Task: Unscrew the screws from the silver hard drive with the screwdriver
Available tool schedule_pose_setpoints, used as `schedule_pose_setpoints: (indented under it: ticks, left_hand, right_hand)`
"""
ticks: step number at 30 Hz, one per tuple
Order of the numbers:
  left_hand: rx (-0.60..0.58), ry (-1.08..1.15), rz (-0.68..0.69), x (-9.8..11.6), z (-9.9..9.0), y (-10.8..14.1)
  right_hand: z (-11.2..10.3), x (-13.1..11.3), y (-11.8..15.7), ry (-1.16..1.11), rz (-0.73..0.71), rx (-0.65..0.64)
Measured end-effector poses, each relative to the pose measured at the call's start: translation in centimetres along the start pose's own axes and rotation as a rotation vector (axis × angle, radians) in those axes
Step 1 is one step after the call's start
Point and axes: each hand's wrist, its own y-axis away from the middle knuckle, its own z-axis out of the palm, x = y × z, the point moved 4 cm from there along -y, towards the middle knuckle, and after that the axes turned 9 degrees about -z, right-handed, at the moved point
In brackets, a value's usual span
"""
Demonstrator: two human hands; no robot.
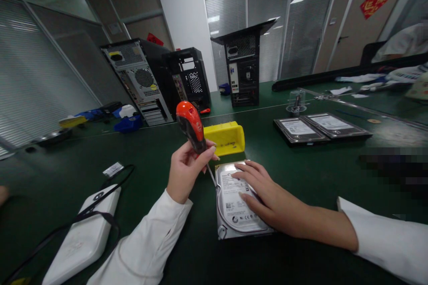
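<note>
A screwdriver [190, 120] with an orange and black handle is gripped in my left hand [185, 167], its handle up and its thin shaft slanting down to the left edge of a hard drive [234, 213]. Whether the tip sits on a screw is too small to tell. The silver drive lies label up on the green table. Across the drive's upper right part rests my right hand [264, 191], fingers stretched out flat and holding nothing. Just behind the drive stands a yellow bin [230, 136] with small dark bits in it.
Two more hard drives [297, 131] lie at the right, near a clear plastic holder [296, 102]. Several black computer cases [242, 71] stand at the back. A white device [85, 231] with a black strap lies left. Another person [406, 44] is at the far right.
</note>
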Motion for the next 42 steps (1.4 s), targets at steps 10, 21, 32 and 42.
schedule_pose_setpoints:
  ticks: [10, 21, 32, 42]
  left_hand:
    - [-0.099, -0.059, 0.065, 0.25, 0.06, 0.20]
    - [-0.040, 0.020, 0.056, -0.25, 0.11, 0.46]
    - [0.086, -0.015, 0.153, 0.26, -0.02, 0.35]
    - [0.182, -0.068, 0.081, 0.17, -0.66, -0.05]
  right_hand:
    - [0.04, 0.10, -0.04, 0.067, 0.018, -0.030]
    - [0.01, 0.00, -0.09, 0.051, 0.064, -0.061]
    - [0.15, 0.16, -0.04, 0.059, 0.080, -0.069]
    - [0.09, 0.14, -0.06, 0.029, 0.078, -0.062]
